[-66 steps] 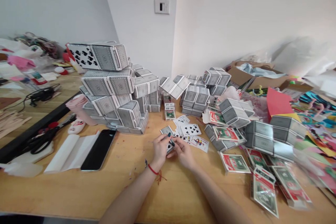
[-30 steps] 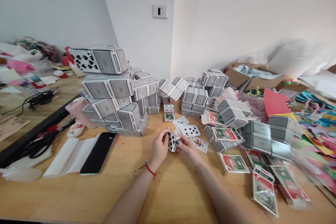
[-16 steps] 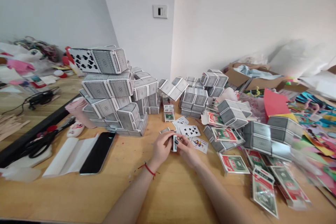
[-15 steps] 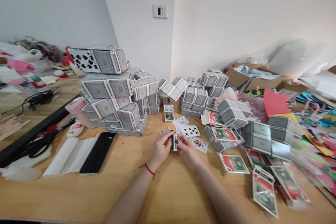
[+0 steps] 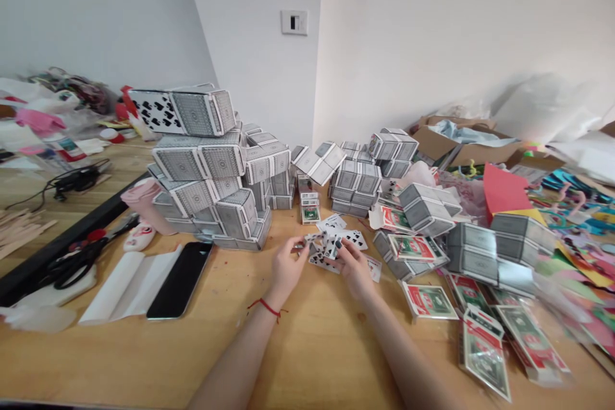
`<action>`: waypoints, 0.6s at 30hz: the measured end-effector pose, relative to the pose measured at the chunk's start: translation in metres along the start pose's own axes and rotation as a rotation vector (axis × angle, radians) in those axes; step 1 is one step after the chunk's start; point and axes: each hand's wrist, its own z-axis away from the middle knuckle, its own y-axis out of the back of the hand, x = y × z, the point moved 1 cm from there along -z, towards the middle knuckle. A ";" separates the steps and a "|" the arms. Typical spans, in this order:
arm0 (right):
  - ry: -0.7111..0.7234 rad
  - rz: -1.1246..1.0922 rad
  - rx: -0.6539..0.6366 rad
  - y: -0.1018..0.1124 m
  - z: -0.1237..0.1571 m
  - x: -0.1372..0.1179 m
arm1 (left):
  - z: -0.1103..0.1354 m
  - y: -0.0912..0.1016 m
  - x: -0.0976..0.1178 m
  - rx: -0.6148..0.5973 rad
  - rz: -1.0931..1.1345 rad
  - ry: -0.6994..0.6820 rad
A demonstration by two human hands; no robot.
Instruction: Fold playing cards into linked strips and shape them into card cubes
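Both my hands meet over the middle of a wooden table [image 5: 307, 359]. My left hand [image 5: 287, 266], with a red string at its wrist, pinches the left edge of a small fan of playing cards [image 5: 323, 248]. My right hand [image 5: 354, 268], nails painted dark, grips the same cards from the right. The cards show black spade pips and are spread low over loose cards [image 5: 353, 238] lying face up on the table.
A tall stack of grey card-built boxes [image 5: 206, 166] stands behind left, with lower ones [image 5: 358, 179] behind and right. Red-and-green card packs [image 5: 427, 298] lie at the right. A black phone [image 5: 180, 280], folded white paper [image 5: 120, 285] and scissors [image 5: 77, 256] lie at the left.
The hands moved slightly away from me and to the right. The cards, held edge-on as a tight packet half a second ago, are now spread out between both hands.
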 end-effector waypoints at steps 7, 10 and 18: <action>-0.040 0.142 -0.109 -0.001 0.002 0.000 | 0.006 0.001 0.028 -0.376 0.005 -0.203; -0.071 0.249 -0.161 0.001 0.001 -0.001 | 0.006 0.003 0.030 -0.441 -0.009 -0.213; 0.002 0.342 -0.167 0.007 -0.004 -0.004 | 0.004 0.004 0.021 -0.421 -0.139 -0.240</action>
